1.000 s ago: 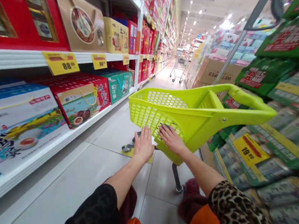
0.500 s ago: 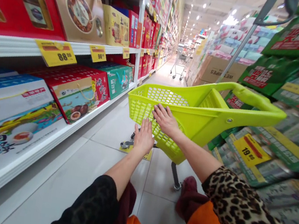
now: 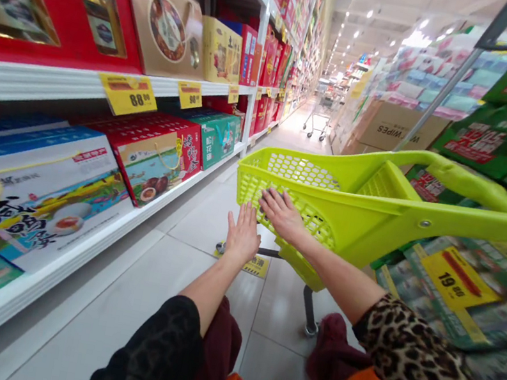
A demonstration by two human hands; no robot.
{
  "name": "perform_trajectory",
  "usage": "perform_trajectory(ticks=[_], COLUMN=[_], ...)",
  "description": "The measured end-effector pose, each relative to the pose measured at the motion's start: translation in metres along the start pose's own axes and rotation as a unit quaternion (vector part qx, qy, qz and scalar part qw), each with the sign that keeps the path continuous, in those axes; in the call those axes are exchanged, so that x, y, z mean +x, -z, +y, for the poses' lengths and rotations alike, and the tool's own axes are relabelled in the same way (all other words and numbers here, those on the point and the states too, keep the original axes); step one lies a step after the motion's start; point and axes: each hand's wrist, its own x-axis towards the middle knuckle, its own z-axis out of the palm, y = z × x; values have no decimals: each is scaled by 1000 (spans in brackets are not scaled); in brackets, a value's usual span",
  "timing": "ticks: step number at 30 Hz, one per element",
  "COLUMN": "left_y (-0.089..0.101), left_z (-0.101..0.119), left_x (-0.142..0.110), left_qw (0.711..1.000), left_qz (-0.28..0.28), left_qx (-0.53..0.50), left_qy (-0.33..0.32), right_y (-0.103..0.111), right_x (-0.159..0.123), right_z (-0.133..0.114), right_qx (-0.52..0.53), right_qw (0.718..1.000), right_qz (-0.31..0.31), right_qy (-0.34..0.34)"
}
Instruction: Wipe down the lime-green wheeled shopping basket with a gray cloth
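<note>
A lime-green plastic shopping cart point(image 3: 375, 217) stands sideways in front of me, its handle to the right and its perforated basket end to the left. My right hand point(image 3: 282, 213) is stretched flat beside the basket's near wall; whether the palm presses on it I cannot tell. Lower and a little to the left, my left hand point(image 3: 243, 234) is raised with its fingers extended, close to the basket's lower edge. Neither hand holds anything. The visible part of the basket's inside shows bare green plastic. Part of the cart's legs and wheels is hidden behind my hands.
Along the left runs a white shelf point(image 3: 168, 205) with gift boxes point(image 3: 163, 32) and yellow price tags. Green-wrapped drink packs point(image 3: 479, 143) are stacked at the right, near a cardboard carton point(image 3: 386, 123). Farther down the aisle stands a metal cart point(image 3: 320, 110).
The view has shifted, so the shelf and the green cart sit farther right in the picture. The cart's handle end appears larger and nearer. Both hands keep nearly the same pose.
</note>
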Motion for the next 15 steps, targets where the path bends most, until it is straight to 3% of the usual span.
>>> perform_trajectory(ticks=[3, 6, 9, 15], left_y=[-1, 1, 0, -8], left_z=[-3, -3, -6, -20], left_x=[5, 11, 13, 8], left_qw=[1000, 1000, 1000, 1000], left_qz=[-3, 1, 10, -6], left_qx=[-9, -13, -13, -7], left_qy=[15, 17, 15, 20], right_y=[14, 9, -12, -56], right_x=[37, 48, 33, -22], right_z=[18, 26, 16, -26], right_qx=[3, 18, 27, 39], right_qw=[999, 1000, 999, 997], right_qz=[24, 5, -19, -65], right_qy=[-30, -16, 7, 35])
